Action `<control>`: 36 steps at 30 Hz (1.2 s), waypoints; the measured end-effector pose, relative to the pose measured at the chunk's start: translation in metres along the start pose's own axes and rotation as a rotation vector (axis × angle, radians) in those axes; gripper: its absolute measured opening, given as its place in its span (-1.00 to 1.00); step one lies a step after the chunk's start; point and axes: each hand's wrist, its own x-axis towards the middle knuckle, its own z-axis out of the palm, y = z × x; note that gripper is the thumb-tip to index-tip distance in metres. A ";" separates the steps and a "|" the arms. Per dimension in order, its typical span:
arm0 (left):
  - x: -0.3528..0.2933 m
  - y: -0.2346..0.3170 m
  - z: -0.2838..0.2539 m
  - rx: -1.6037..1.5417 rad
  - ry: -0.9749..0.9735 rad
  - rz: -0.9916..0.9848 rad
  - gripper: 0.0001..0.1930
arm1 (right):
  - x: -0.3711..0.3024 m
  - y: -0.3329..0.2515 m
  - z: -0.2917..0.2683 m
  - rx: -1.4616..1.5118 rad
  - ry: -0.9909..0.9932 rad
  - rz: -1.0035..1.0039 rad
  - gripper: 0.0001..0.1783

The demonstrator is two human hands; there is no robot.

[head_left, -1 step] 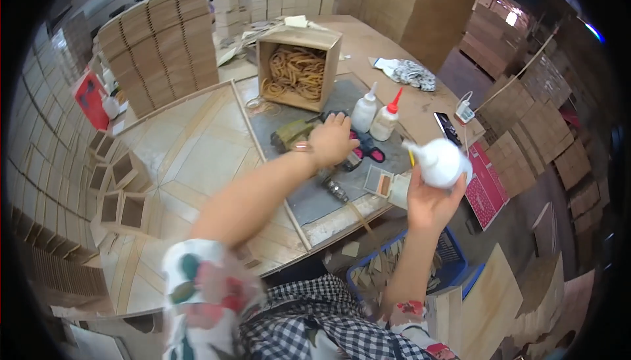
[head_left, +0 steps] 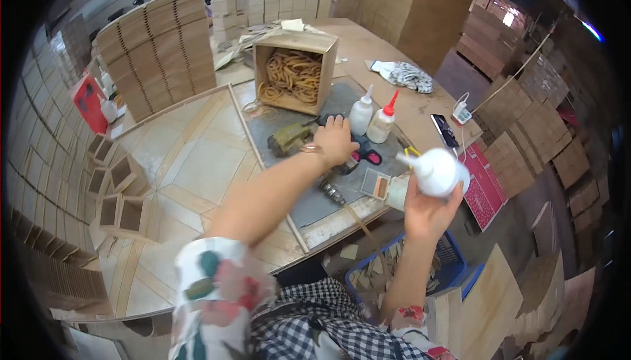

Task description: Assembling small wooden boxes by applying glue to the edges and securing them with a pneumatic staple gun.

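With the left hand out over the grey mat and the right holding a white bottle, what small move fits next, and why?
Probably close the left hand on the scissors under it: it rests flat there, while the right hand holds the white bottle tipped, nozzle toward them.

Three white glue bottles (head_left: 439, 171), one cardboard box (head_left: 297, 69) of rubber bands, one phone (head_left: 445, 131), two hands (head_left: 335, 140).

A white glue bottle (head_left: 439, 172), a red-capped bottle (head_left: 382, 123), tan rubber bands (head_left: 293, 75) in a brown box (head_left: 296, 71), pink-handled scissors (head_left: 365, 156), a grey mat (head_left: 328, 156), and floral sleeves (head_left: 217, 294).
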 end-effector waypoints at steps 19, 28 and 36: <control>0.056 0.000 0.058 0.343 0.017 0.329 -0.79 | -0.027 0.005 -0.052 -0.075 0.021 0.032 -0.30; -0.027 -0.050 -0.066 0.116 -0.067 0.316 -0.30 | -0.019 0.033 -0.026 -0.124 -0.168 0.112 -0.13; -0.303 -0.097 -0.130 -0.248 0.421 -0.113 -0.82 | -0.038 0.089 -0.016 -0.431 -0.363 0.308 0.03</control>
